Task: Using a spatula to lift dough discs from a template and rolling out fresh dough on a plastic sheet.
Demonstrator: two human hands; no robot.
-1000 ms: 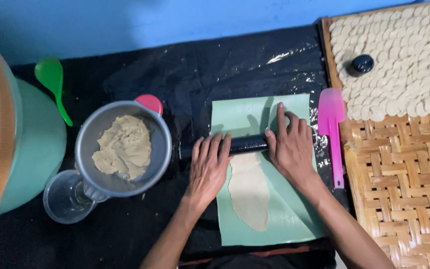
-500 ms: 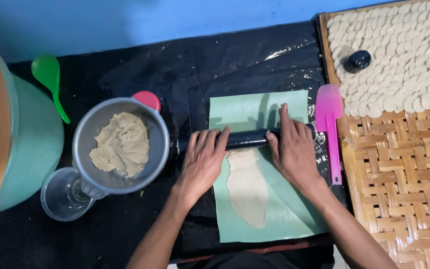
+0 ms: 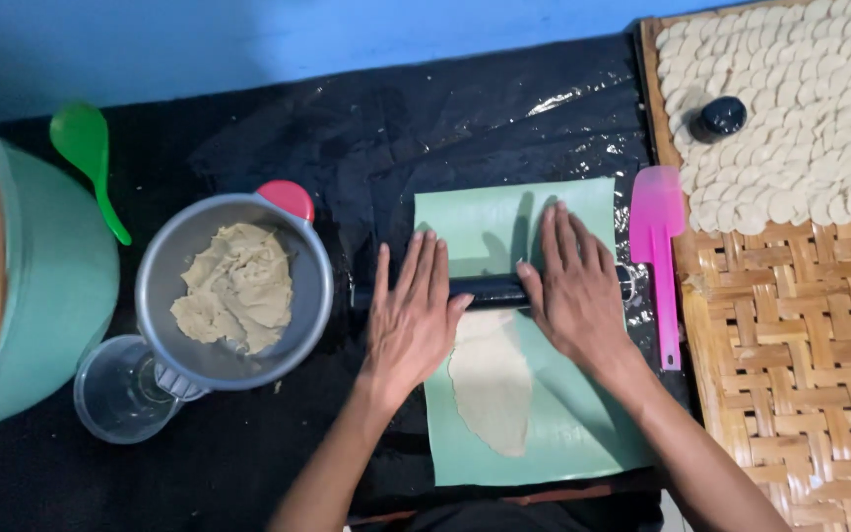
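A black rolling pin lies across a pale green sheet on black plastic. My left hand presses flat on the pin's left part, fingers spread. My right hand lies flat on its right part. Below the pin a long oval of flattened beige dough stretches toward me on the sheet.
A grey metal bowl with a lump of dough sits left, over a clear cup. A pink spatula lies right of the sheet. A woven tray holds several dough discs and a black round cutter. Green tub and green spoon far left.
Both hands and the pin have stayed at about the same spot on the sheet; the dough strip below the pin looks about the same length.
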